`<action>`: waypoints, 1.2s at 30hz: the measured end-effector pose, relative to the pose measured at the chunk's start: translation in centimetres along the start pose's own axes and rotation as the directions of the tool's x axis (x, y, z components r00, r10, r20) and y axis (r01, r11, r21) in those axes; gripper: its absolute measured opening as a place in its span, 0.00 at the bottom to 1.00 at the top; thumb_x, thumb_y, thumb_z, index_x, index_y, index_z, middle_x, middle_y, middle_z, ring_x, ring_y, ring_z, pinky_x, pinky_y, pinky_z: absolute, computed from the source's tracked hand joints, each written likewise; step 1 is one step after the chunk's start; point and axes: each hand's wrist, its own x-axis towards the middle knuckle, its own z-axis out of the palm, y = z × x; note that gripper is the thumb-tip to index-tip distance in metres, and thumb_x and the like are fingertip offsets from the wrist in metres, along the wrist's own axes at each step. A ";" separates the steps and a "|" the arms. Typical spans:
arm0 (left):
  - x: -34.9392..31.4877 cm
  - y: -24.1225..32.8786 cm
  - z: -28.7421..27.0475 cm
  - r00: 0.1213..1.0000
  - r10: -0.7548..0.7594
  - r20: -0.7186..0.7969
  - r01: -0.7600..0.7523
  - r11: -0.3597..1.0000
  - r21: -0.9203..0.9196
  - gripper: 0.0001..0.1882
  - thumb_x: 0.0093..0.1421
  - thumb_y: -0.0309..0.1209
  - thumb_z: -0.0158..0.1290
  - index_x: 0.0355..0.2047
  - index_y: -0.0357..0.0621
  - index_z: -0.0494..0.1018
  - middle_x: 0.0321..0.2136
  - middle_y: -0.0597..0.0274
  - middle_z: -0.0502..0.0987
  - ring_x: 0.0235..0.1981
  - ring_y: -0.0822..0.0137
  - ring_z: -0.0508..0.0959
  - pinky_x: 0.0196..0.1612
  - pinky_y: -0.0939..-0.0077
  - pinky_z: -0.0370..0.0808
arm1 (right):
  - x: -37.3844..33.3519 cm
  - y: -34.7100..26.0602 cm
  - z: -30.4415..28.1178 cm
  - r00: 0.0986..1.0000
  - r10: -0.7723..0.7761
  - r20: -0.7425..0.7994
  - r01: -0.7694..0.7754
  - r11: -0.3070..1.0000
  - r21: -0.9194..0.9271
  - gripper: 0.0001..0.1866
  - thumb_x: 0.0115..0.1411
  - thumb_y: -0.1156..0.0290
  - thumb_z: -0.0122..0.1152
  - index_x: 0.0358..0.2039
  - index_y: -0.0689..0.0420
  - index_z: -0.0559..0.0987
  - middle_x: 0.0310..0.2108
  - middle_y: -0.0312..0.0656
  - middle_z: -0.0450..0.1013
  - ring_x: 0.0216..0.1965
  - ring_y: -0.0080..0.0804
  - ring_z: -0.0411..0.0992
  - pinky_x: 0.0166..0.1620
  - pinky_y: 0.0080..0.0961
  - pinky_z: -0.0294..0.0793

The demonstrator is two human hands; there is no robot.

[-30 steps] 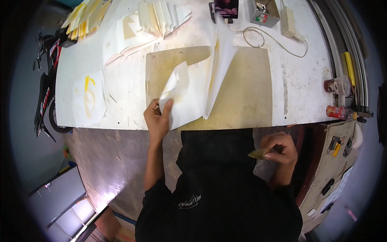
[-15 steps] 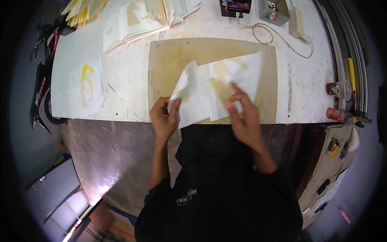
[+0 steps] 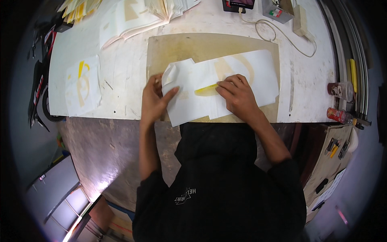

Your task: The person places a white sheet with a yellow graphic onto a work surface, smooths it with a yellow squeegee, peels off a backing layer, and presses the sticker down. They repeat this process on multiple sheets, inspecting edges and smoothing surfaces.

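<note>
A white sheet of transfer paper [image 3: 189, 107] with pale tan printed shapes lies across a yellowish cutting mat [image 3: 165, 46]. Its upper left corner curls up. At that left edge is my left hand [image 3: 154, 100], thumb stretched apart from the fingers; the fingertips partly disappear beside the curl. My right hand [image 3: 240, 97] pinches a flat, translucent yellow squeegee [image 3: 206, 90] and rests it on the middle of the sheet. The squeegee's right end is covered by my fingers.
Another white sheet [image 3: 82, 86] with yellow shapes lies at the left of the white table [image 3: 125, 80]. At the back are an open stack of sheets [image 3: 137, 24], a dark device [image 3: 238, 5] with a cable, and a grey box [image 3: 278, 10]. Cups [image 3: 340, 91] stand at the right edge.
The white sheet now lies flatter and turned on the mat. My left hand has shifted left, its thumb off the paper. My right hand has brought the squeegee to a more level angle.
</note>
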 end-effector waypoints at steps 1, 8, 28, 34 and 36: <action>1.6 0.8 -0.3 0.999 -0.008 0.037 0.007 1.000 0.019 0.29 0.58 0.22 0.67 0.58 0.31 0.68 0.45 0.50 0.81 0.43 0.67 0.81 0.47 0.73 0.79 | -0.1 0.0 0.0 1.000 0.003 0.003 -0.003 1.000 -0.005 0.14 0.44 0.85 0.62 0.34 0.59 0.80 0.40 0.39 0.78 0.46 0.39 0.74 0.55 0.41 0.71; 12.9 6.2 0.0 0.836 -0.130 0.534 -0.133 0.895 0.426 0.30 0.54 0.23 0.69 0.56 0.37 0.71 0.39 0.58 0.81 0.43 0.70 0.79 0.49 0.77 0.75 | -0.1 -0.7 0.5 0.997 0.064 -0.039 -0.064 0.998 0.005 0.12 0.45 0.84 0.62 0.32 0.58 0.80 0.40 0.38 0.79 0.46 0.37 0.74 0.56 0.41 0.70; 11.3 8.3 7.4 0.723 0.114 0.681 -0.601 0.590 0.539 0.04 0.52 0.22 0.65 0.29 0.34 0.82 0.24 0.45 0.81 0.28 0.49 0.81 0.35 0.62 0.78 | 0.7 -0.7 1.6 0.997 0.044 -0.063 -0.047 0.998 -0.052 0.09 0.45 0.79 0.65 0.31 0.59 0.82 0.40 0.36 0.80 0.44 0.33 0.75 0.55 0.40 0.67; 8.5 10.1 7.6 0.686 0.202 0.699 -0.693 0.471 0.545 0.04 0.53 0.20 0.63 0.29 0.33 0.82 0.26 0.45 0.81 0.28 0.47 0.81 0.35 0.61 0.77 | -0.9 -2.0 1.1 0.998 0.035 -0.059 -0.039 0.997 -0.061 0.10 0.45 0.78 0.66 0.31 0.59 0.82 0.41 0.37 0.80 0.46 0.34 0.75 0.54 0.41 0.68; 7.6 10.8 7.6 0.655 0.248 0.714 -0.740 0.400 0.540 0.03 0.53 0.20 0.62 0.30 0.34 0.82 0.27 0.45 0.82 0.30 0.45 0.80 0.36 0.60 0.77 | -1.3 -2.5 0.6 0.998 0.045 -0.044 -0.046 0.998 -0.043 0.10 0.45 0.78 0.65 0.32 0.59 0.82 0.41 0.38 0.80 0.46 0.34 0.75 0.54 0.41 0.68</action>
